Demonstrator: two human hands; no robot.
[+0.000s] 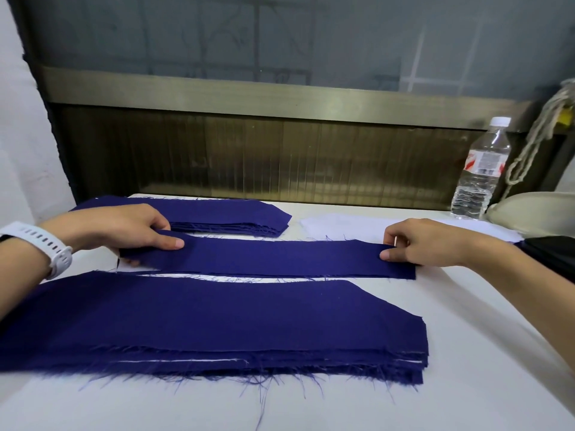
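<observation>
A long navy-blue fabric strip (267, 258) lies across the middle of the white table (466, 321). My left hand (124, 227), with a white watch on its wrist, pinches the strip's left end, thumb on top and fingers beneath. My right hand (417, 242) pinches the strip's right end at its far edge. A thick stack of wider navy pieces (217, 325) with frayed edges lies nearer to me. A second navy stack (224, 214) lies behind the strip, at the far left.
A clear plastic water bottle (480, 169) stands at the far right by the window frame. White fabric pieces (339, 227) lie behind my right hand. A pale rounded object (535, 213) and a black item (550, 250) sit at the right edge. A rope (535, 135) hangs there.
</observation>
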